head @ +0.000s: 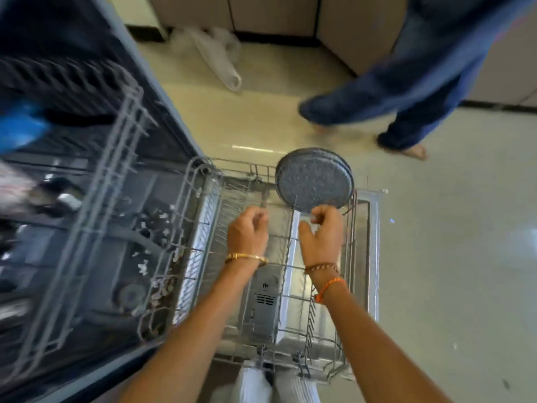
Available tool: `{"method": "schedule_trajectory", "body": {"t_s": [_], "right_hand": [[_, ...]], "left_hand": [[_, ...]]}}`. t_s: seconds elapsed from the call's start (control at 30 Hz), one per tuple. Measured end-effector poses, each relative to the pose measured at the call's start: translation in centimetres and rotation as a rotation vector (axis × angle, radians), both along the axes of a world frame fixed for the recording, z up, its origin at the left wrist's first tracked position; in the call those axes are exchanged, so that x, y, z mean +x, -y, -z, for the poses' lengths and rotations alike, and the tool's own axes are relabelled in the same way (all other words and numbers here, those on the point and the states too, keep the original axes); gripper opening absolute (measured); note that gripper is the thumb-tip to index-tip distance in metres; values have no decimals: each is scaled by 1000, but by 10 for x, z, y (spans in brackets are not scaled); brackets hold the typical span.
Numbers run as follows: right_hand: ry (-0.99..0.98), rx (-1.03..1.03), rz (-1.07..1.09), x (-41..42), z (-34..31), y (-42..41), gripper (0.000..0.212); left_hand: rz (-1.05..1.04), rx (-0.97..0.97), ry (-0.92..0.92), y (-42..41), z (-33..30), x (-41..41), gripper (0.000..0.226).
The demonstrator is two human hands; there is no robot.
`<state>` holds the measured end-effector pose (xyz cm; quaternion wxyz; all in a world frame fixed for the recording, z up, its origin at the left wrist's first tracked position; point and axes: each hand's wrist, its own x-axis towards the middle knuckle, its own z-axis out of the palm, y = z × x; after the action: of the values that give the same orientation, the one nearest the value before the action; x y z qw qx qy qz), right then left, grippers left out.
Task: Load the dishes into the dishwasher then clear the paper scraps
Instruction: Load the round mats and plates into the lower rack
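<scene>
A speckled grey plate (313,179) stands on edge at the far end of the pulled-out lower rack (290,274), leaning between the tines. Both hands hover just short of it: the right hand (321,237) near its lower rim, fingers loosely curled on nothing; the left hand (247,231) beside it, likewise empty. The loading step seems underway, this plate just seated. Next comes fetching another dish. White paper scraps (151,225) lie in the dishwasher (122,257) tub, uncleared. Another person's legs (406,91) stand nearby.
</scene>
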<state>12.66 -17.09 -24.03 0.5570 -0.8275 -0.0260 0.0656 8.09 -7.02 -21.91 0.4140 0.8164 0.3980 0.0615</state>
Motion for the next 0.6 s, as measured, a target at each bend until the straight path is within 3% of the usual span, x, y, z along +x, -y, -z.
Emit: {"method": "schedule_trajectory", "body": {"t_s": [0.2,0.33,0.43,0.6], "right_hand": [[-133,213,-101,-103,-106,-13,33],[-92,244,-290,-176,-140,-17,29],[-181,408,-281,-245,-169,-28,20],[-178,742,-523,-389,-258,-34,13]], "left_hand": [[-312,-175,320,6,-98,-104,33],[-378,0,427,10,-134,-202,24],[-489,130,384,22,-143,-291,43],[-821,252,508,59,-214,-448,22]]}}
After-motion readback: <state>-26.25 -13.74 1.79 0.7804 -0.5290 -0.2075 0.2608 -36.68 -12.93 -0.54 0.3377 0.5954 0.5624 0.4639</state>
